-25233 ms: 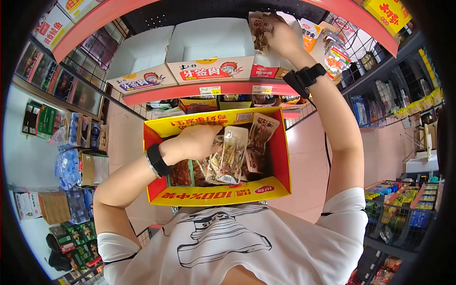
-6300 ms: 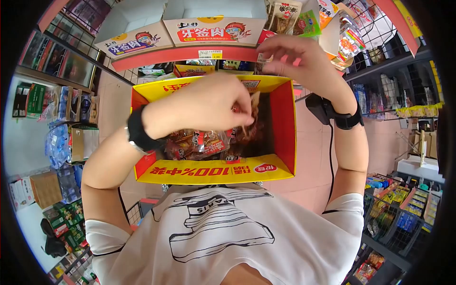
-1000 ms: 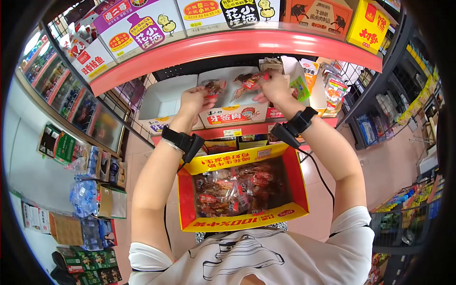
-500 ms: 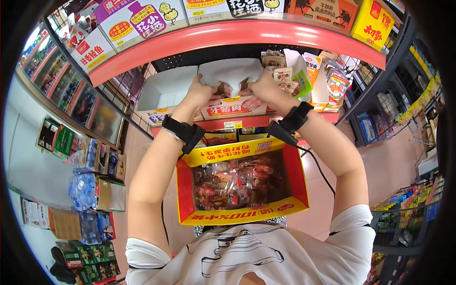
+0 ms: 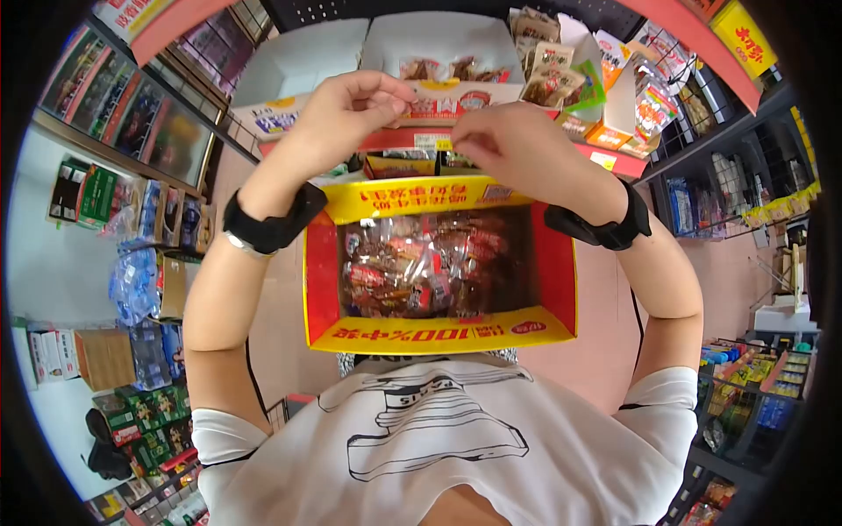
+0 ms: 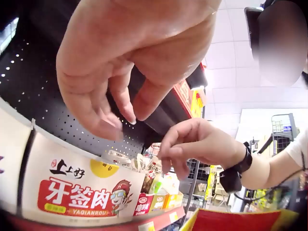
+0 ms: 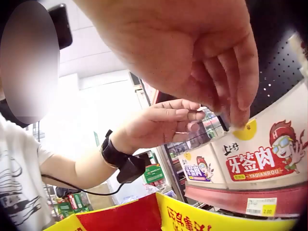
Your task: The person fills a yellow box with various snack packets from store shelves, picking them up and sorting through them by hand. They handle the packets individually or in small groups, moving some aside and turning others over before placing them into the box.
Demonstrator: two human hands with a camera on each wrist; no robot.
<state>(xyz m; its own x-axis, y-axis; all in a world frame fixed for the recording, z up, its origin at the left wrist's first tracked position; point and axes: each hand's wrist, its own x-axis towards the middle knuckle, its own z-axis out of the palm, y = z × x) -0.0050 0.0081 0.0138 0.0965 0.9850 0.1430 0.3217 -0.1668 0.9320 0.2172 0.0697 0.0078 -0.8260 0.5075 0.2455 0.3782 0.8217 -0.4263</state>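
My left hand point(image 5: 381, 95) hovers over the far edge of a yellow-and-red carton point(image 5: 438, 335) with its fingers loosely curled, and it holds nothing. My right hand point(image 5: 469, 145) hangs beside it, also loosely curled and without a load. The carton is full of red snack packets point(image 5: 412, 272). Beyond the hands, a white display box point(image 5: 438, 98) stands on the red shelf with two small packets point(image 5: 447, 68) lying inside. The left wrist view shows the left fingertips point(image 6: 113, 122) bare, and the right wrist view shows the right fingertips point(image 7: 240, 103) bare.
An open white display box point(image 5: 298, 61) sits left of the stocked one. Upright snack bags point(image 5: 548, 66) fill boxes to the right. A red shelf edge point(image 5: 421, 138) with price tags runs just past the carton. Shelving with goods lines both sides.
Both hands have left their snack packets in the white display box and drawn back toward the carton. The head view has tilted downward.
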